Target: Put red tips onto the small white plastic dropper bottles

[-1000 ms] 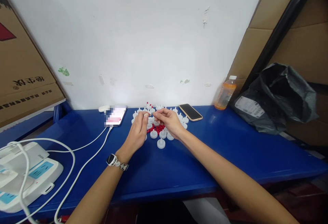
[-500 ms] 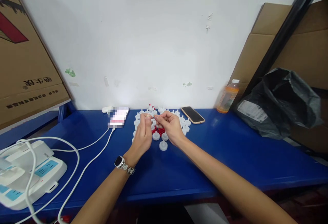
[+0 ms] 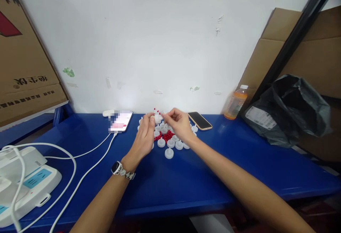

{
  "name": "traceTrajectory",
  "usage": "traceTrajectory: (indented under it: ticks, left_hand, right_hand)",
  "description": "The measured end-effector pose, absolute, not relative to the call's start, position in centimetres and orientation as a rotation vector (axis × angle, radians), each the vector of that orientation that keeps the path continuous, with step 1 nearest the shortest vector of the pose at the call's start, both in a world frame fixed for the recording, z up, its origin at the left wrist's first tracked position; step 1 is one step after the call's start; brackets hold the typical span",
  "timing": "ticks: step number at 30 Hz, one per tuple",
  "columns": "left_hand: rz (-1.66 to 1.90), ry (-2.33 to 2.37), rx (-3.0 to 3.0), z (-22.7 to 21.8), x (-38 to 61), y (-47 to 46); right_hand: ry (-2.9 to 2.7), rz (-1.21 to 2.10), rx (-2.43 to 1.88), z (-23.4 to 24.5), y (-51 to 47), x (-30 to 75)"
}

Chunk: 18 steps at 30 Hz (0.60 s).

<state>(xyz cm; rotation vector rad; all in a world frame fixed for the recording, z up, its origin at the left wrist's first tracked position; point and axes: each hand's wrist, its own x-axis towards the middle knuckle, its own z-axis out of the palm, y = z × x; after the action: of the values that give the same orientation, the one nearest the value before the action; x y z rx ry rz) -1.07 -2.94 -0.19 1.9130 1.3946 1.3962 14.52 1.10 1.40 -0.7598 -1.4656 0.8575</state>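
Note:
My left hand (image 3: 145,135) is closed, with thumb and fingers around a white plastic nozzle cap (image 3: 158,118). My right hand (image 3: 179,124) pinches thumb and forefinger together close to the cap's tip; what sits in the pinch is too small to make out. Under and between both hands lies a heap of small red pieces (image 3: 167,136). Several loose white nozzle caps (image 3: 169,153) surround the heap, spouts up. Behind the hands, a few caps carry red tips (image 3: 155,109). My hands cover part of the group.
A lit phone (image 3: 124,121) on a cable lies left, a dark-screened phone (image 3: 200,120) right. A power strip (image 3: 39,187) with looping white cables occupies the left front. An orange drink bottle (image 3: 236,102) and a black plastic bag (image 3: 290,112) stand right, a cardboard box (image 3: 32,59) left.
My left hand has turned and shifted slightly left, and the white cap shows more at its fingertips. My right hand has come up a little. More red pieces and caps are visible between the hands.

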Motion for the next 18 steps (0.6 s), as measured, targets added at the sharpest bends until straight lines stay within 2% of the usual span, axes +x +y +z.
traceTrajectory:
  ticks: [9, 18]
  left_hand:
    - [1.376, 1.631, 2.222, -1.0, -3.4, -1.1]
    - [1.294, 1.67, 2.27, -1.1, -3.0, -1.6]
  right_hand:
    - [-2.21, 0.294, -1.365, 1.9, 11.8, 14.8]
    - [-2.33, 0.166, -1.505, 1.3, 13.1, 12.7]
